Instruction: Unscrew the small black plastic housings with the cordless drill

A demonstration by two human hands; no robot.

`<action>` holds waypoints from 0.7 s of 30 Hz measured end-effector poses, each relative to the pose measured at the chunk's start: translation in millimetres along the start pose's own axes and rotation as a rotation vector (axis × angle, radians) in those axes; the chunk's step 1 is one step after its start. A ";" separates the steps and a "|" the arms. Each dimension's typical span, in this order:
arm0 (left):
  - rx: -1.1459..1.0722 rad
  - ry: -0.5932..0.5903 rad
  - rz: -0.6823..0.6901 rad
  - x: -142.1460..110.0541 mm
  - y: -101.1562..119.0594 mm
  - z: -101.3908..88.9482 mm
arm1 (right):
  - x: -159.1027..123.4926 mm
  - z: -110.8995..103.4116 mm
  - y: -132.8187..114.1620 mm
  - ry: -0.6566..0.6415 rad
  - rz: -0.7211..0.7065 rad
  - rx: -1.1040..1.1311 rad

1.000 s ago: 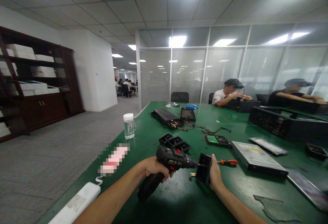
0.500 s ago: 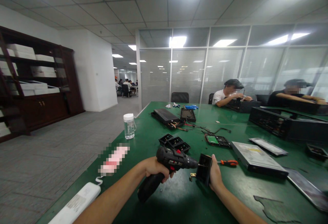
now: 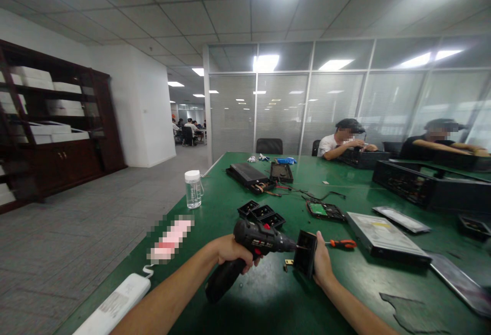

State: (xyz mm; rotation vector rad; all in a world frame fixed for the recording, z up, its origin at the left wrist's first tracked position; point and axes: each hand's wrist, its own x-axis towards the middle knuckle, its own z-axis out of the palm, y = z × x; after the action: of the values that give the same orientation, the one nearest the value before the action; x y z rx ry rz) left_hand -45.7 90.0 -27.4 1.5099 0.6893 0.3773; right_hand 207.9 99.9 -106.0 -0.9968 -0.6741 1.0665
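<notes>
My left hand (image 3: 236, 254) is wrapped round the grip of a black cordless drill (image 3: 259, 238) with red buttons. The drill points right, and its bit reaches into the open face of a small black box-shaped part (image 3: 305, 255). That part is held upright by my right hand (image 3: 322, 261), whose fingers are partly hidden behind it. A small brass-coloured piece (image 3: 289, 262) lies on the table beside the part. Just past my right hand is a screwdriver (image 3: 342, 244) with an orange and black handle. Several similar black parts (image 3: 262, 213) sit behind the drill.
The green table (image 3: 215, 192) carries a water bottle (image 3: 193, 190), a white power strip (image 3: 115, 304), a disc drive (image 3: 387, 238), a green circuit board (image 3: 324, 209) and a black case (image 3: 249, 174). Two people work at the far right near a computer case (image 3: 429, 184).
Almost nothing differs. The drill and the black part keep their places, with only a very slight shift of the drill's grip.
</notes>
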 end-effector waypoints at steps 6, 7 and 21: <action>0.029 0.006 0.000 -1.6 0.7 0.8 | 1.7 -1.3 1.0 0.003 -0.006 0.004; 0.029 0.007 0.003 -1.7 0.9 1.2 | 2.0 -1.6 1.4 0.001 -0.011 0.003; -0.013 -0.025 0.013 0.0 -2.2 -1.2 | 2.6 -2.2 2.3 -0.013 -0.016 0.003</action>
State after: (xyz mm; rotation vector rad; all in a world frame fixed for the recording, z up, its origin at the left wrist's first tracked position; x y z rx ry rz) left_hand -46.8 90.8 -29.4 1.5056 0.6565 0.3720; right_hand 209.7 101.9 -109.0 -0.9807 -0.6900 1.0606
